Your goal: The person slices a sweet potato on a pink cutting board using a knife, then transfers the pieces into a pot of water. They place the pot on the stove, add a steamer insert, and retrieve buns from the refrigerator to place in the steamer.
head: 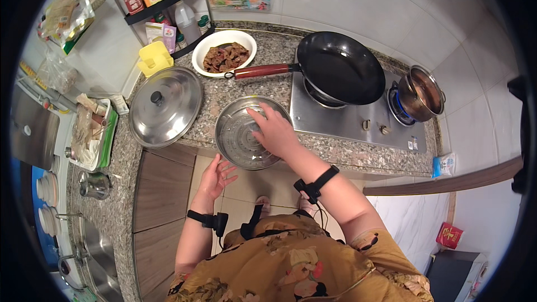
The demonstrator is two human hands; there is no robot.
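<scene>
A round stainless steel steamer pot [224, 144] sits at the counter's front edge, partly overhanging it. Small holes show in the perforated plate [239, 134] inside. Over the pot's right side is my right hand [275, 130], palm down, thumb and fingers apart; whether the fingertips touch the metal I cannot tell. My left hand [216, 178] is just off the pot's lower left rim, palm turned up, fingers spread and holding nothing. Left of the pot, a domed metal lid [168, 109] with a black knob rests on the counter.
A black wok [340, 67] sits on the left burner, its red-brown handle [264, 71] reaching left over the counter. A lit blue flame [400, 107] burns under a saucepan [419, 96]. Behind stand a white bowl of dark sliced food [226, 56] and a yellow holder [156, 56].
</scene>
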